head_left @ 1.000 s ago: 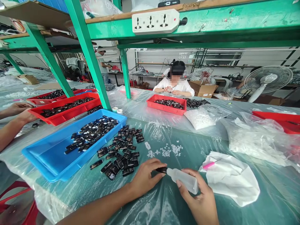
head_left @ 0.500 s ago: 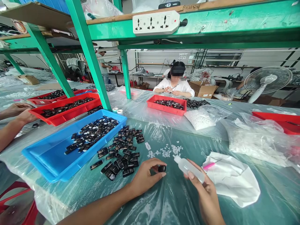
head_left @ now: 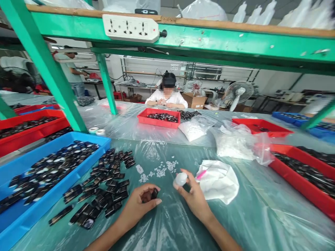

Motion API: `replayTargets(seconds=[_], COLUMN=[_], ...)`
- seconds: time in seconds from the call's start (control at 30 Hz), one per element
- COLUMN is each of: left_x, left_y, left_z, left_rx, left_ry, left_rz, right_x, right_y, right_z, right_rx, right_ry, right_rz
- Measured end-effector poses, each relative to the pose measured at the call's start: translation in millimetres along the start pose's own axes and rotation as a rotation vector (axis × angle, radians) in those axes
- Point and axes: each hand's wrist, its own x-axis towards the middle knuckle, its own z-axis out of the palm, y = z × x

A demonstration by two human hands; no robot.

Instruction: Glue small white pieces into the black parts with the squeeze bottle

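My left hand (head_left: 137, 202) is closed round a small black plastic piece (head_left: 154, 194), gripped between thumb and fingers just above the table. To its right, my right hand (head_left: 195, 200) grips a translucent white squeeze bottle (head_left: 181, 179). The bottle's rounded bottom faces me, and its nozzle is hidden. Small white plastic bits (head_left: 160, 172) lie scattered beyond both hands. Left of my left hand spreads a loose heap of black pieces (head_left: 101, 197). A white cloth (head_left: 221, 184) lies beside my right hand, with a pink stick-like tool (head_left: 201, 174) on it.
At the left stands a blue tray (head_left: 106, 140) of black pieces, near a green post (head_left: 52, 76). Red trays (head_left: 285, 148) flank the right side. Plastic bags (head_left: 192, 130) of white bits lie farther back. A person (head_left: 167, 96) sits opposite, beneath a shelf with a power strip (head_left: 131, 28).
The view has swung to the right. My right hand has turned the squeeze bottle, so its base now faces me instead of its side. My left hand still holds the black piece.
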Motion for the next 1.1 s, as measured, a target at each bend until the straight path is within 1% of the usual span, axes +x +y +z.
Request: replayTargets(seconds=[0.07,0.17,0.27,0.37,0.43,0.53,0.63,0.7,0.8,0.9,1.1], left_x=[2,6,7,7,8,10,12,13,13,12,11], left_y=[-3,-7,-6,-5,-6,-13,-19,-21,-22,-22,-22], left_z=[1.2,4.7,7.9,8.5,7.7,6.6,6.6,7.1,7.7,8.2,8.8], left_rx=[-0.013,-0.056,-0.072,-0.055,-0.037,-0.035,-0.066,-0.093,-0.138,-0.184,-0.216], left_ry=[0.014,0.057,0.066,0.075,0.092,0.134,0.161,0.163,0.166,0.185,0.177], left_rz=[-0.011,-0.056,-0.109,-0.125,-0.122,-0.110,-0.119,-0.127,-0.127,-0.139,-0.123], right_x=[2,5,6,7,10,17,24,28,32,35,39], right_y=[0,1,-1,-7,-11,-8,3,13,23,28,33], right_z=[-3,-9,-15,-21,-28,-42,-60,-69,-76,-79,-83], right_rx=[-0.089,-0.232,-0.346,-0.436,-0.506,-0.648,-0.813,-0.913,-1.033,-1.114,-1.182], right_ry=[-0.018,0.015,0.030,0.026,0.047,0.128,0.207,0.220,0.192,0.152,0.043], right_rz=[-0.032,-0.053,-0.073,-0.099,-0.104,-0.073,-0.008,0.035,0.076,0.086,0.066])
